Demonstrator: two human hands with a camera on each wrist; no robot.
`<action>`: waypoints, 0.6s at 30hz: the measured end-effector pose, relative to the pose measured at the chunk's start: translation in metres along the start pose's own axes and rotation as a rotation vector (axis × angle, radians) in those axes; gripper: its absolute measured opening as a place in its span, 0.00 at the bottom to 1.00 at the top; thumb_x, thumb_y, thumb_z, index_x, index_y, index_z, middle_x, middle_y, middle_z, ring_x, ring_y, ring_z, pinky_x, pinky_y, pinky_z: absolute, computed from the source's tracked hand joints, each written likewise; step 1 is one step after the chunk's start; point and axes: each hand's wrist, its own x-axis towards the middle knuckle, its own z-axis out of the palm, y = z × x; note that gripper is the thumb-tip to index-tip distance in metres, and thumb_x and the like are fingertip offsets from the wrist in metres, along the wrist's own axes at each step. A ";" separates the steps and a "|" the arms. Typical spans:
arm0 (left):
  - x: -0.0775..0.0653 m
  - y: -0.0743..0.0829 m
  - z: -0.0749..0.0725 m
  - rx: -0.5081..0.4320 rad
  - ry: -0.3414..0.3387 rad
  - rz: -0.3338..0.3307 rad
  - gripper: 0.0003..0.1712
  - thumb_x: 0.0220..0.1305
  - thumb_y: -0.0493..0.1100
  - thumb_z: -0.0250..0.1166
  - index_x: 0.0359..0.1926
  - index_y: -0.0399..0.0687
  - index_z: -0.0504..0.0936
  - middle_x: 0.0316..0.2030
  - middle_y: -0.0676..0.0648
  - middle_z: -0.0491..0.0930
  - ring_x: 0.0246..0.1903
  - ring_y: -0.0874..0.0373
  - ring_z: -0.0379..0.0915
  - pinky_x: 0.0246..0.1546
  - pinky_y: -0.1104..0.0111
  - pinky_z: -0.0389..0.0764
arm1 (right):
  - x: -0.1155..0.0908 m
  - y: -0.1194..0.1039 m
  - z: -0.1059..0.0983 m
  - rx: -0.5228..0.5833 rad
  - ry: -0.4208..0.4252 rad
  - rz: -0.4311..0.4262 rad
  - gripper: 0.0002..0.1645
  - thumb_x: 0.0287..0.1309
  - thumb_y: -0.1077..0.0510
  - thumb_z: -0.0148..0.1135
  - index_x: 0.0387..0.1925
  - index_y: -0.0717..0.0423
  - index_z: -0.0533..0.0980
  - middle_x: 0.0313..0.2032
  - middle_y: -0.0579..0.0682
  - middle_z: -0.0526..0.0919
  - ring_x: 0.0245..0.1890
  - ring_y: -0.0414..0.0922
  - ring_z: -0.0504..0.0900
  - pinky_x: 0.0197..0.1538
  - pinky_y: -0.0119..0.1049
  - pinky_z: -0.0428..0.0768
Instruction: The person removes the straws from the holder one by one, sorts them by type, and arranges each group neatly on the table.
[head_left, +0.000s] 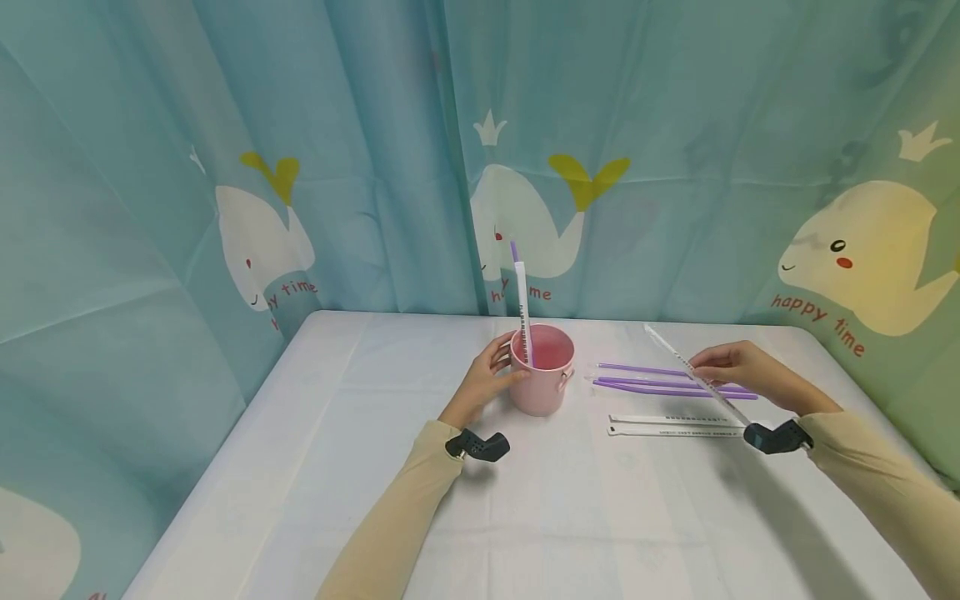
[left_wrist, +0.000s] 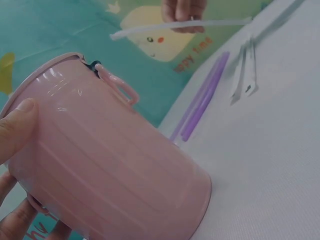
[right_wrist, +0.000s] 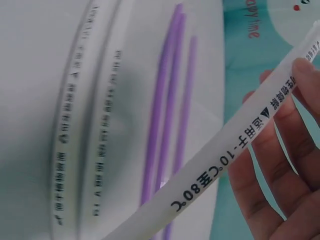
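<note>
My left hand point(head_left: 483, 379) holds a small pink bucket point(head_left: 538, 393) by its left side, thumb near the rim and the other fingers round the wall. The bucket stands upright on the table. A white paper-wrapped straw point(head_left: 523, 304) and a purple straw point(head_left: 513, 249) lean inside it, rising above the rim. Over the right part of the table, my right hand point(head_left: 731, 365) pinches another paper-wrapped straw point(right_wrist: 210, 155) between thumb and fingers. That straw slants, and black print runs along its wrapper.
Three purple straws point(head_left: 652, 390) lie side by side to the right of the bucket. Nearer me, two paper-wrapped straws point(head_left: 652, 431) lie parallel on the white-covered table point(head_left: 360, 467). A blue-green curtain point(head_left: 397, 167) with whale prints hangs behind the table and at both sides.
</note>
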 end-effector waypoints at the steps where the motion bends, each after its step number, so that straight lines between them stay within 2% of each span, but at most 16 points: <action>1: 0.000 0.000 0.000 -0.001 -0.002 0.003 0.40 0.59 0.37 0.65 0.70 0.52 0.58 0.69 0.42 0.61 0.68 0.45 0.58 0.69 0.56 0.65 | 0.000 0.000 0.002 -0.007 -0.014 0.010 0.20 0.59 0.58 0.61 0.46 0.72 0.76 0.36 0.36 0.84 0.34 0.25 0.77 0.38 0.22 0.80; 6: 0.000 0.000 0.000 -0.010 -0.004 0.017 0.40 0.59 0.37 0.65 0.70 0.51 0.58 0.69 0.42 0.61 0.68 0.45 0.58 0.69 0.57 0.64 | 0.001 0.002 0.014 -0.047 -0.102 0.012 0.18 0.59 0.57 0.61 0.44 0.69 0.78 0.44 0.56 0.84 0.36 0.23 0.76 0.39 0.24 0.81; 9: 0.001 -0.001 0.000 -0.008 0.001 0.012 0.41 0.59 0.37 0.65 0.70 0.51 0.58 0.69 0.42 0.62 0.68 0.46 0.58 0.69 0.58 0.64 | 0.001 0.004 0.019 -0.061 -0.150 -0.012 0.18 0.59 0.56 0.61 0.43 0.69 0.79 0.44 0.61 0.83 0.36 0.23 0.76 0.39 0.25 0.82; 12: 0.001 -0.001 0.000 -0.002 0.001 0.003 0.41 0.58 0.38 0.66 0.70 0.52 0.58 0.69 0.43 0.61 0.68 0.46 0.58 0.69 0.57 0.64 | 0.000 0.007 0.022 -0.063 -0.182 -0.032 0.17 0.58 0.56 0.62 0.41 0.68 0.80 0.41 0.59 0.84 0.35 0.24 0.76 0.38 0.24 0.81; 18: 0.001 -0.001 0.000 0.007 0.004 0.001 0.42 0.58 0.39 0.66 0.70 0.52 0.57 0.69 0.42 0.61 0.69 0.45 0.57 0.69 0.56 0.63 | -0.004 0.015 0.031 -0.057 -0.218 -0.097 0.12 0.56 0.58 0.63 0.37 0.65 0.81 0.35 0.47 0.86 0.33 0.25 0.76 0.37 0.21 0.78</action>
